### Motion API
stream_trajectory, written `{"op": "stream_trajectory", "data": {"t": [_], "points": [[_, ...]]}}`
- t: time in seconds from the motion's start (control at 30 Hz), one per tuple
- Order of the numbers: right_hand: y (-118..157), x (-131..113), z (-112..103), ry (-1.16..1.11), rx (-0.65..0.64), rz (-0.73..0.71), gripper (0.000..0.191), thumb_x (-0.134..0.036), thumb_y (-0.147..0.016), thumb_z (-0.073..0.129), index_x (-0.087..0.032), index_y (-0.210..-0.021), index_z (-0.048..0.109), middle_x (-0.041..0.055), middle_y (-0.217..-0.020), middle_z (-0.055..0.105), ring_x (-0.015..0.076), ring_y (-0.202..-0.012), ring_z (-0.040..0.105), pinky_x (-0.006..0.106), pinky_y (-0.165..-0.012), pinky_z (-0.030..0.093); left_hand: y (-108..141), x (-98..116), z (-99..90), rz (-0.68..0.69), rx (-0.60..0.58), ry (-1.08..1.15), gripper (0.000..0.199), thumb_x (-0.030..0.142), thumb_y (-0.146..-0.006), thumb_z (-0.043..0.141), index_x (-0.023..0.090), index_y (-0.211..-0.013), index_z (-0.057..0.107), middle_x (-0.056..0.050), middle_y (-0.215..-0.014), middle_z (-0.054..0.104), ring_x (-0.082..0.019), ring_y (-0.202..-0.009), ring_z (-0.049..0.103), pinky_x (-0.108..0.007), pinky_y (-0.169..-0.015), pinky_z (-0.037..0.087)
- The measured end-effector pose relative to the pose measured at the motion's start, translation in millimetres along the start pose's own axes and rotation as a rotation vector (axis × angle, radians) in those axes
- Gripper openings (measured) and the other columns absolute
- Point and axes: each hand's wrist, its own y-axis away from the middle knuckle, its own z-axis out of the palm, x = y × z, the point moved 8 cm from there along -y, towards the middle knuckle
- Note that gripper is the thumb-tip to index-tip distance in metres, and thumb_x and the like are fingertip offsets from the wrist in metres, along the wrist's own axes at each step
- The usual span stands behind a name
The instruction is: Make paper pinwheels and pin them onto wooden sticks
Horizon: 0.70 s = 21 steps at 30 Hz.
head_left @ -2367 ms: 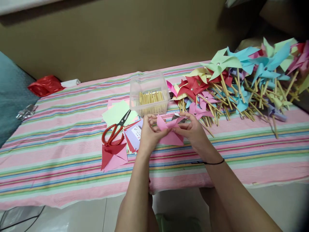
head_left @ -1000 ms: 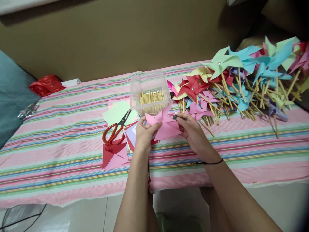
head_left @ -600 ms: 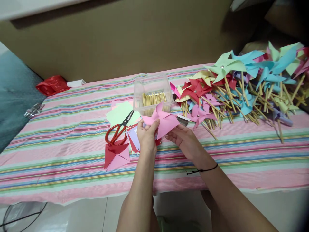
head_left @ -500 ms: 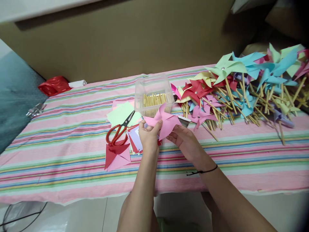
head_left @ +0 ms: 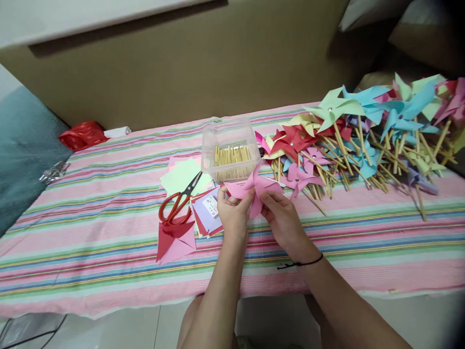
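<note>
While the left fingers (head_left: 248, 196) pinch the folded pink paper (head_left: 255, 184), the right fingers (head_left: 269, 199) grip it close beside them.

The pinwheel (head_left: 257, 188) in my hands is thin, matt pink paper, smooth across its curled blades. The heaped pinwheels (head_left: 298, 140) have the same dull paper look, on pale tan sticks that look like wood. More such sticks fill a clear, slightly glossy plastic box (head_left: 230, 169). My scissors (head_left: 180, 199) pair dark metal blades with smooth, shiny red handles. Flat, matt paper sheets (head_left: 181, 178) lie on the striped woven cloth (head_left: 109, 232), which is matt and softly creased. The red bag (head_left: 83, 135) is crinkled, glossy plastic, and the clips (head_left: 54, 172) shine like metal.
</note>
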Motion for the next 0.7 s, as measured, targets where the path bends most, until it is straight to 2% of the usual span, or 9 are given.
{"op": "stream_trajectory", "data": {"t": [0.27,0.4,0.53,0.7], "points": [[0.9,-10.5,1.9,0.070,0.031,-0.127,0.025,-0.037,-0.053,0.087,-0.021,-0.060,0.070,-0.0017,-0.063,0.065,0.0122,-0.058,0.056,0.028,-0.060,0.050,2.3,-3.8,2.5,0.013,-0.015,-0.023,0.050,0.022,-0.055,0.084,0.021,-0.090,0.047,0.006,-0.062,0.067,-0.010,-0.050,0.061,-0.020,-0.056,0.048],[0.5,-10.6,0.4,0.063,0.022,-0.126,0.021,-0.036,-0.057,0.086,-0.021,-0.062,0.073,-0.0010,-0.065,0.066,0.0120,-0.060,0.057,0.027,-0.060,0.049,2.4,-4.1,2.7,0.011,-0.009,-0.023,0.051,0.022,-0.055,0.085,0.021,-0.089,0.047,0.006,-0.061,0.067,-0.010,-0.053,0.064,-0.022,-0.060,0.050],[-0.5,-11.6,-5.7,0.077,0.060,-0.129,0.018,-0.034,-0.058,0.086,-0.021,-0.061,0.074,-0.0021,-0.060,0.063,0.0101,-0.056,0.051,0.025,-0.054,0.044,1.1,-5.9,3.3,-0.005,-0.028,0.006,0.053,0.023,-0.056,0.086,0.020,-0.094,0.049,0.002,-0.068,0.072,-0.014,-0.063,0.069,-0.026,-0.069,0.054],[-2.6,-13.8,-8.8,0.113,0.087,-0.134,0.019,-0.034,-0.056,0.086,-0.021,-0.062,0.074,-0.0013,-0.061,0.065,0.0116,-0.057,0.053,0.027,-0.057,0.046,0.9,-4.7,2.9,-0.003,-0.030,-0.018,0.054,0.025,-0.054,0.088,0.020,-0.092,0.050,0.002,-0.065,0.071,-0.014,-0.061,0.069,-0.026,-0.067,0.053]]}}
